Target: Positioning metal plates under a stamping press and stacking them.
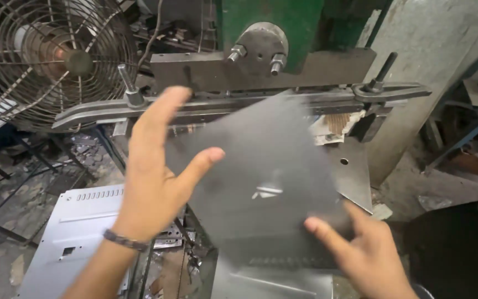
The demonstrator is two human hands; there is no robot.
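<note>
The metal sheet lay tilted (blurred) before the press bar; the right hand pinched its near edge, the left hand spread flat, fingers loose. Positioning seemingly underway; squaring needed next.

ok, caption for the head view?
Both hands, left hand and right hand, on a grey metal sheet before a green press.

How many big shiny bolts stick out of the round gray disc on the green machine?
2. One bolt sits at the disc's lower left, the other bolt at its lower right, both above the blurred metal sheet. No others are visible on the disc.
</note>
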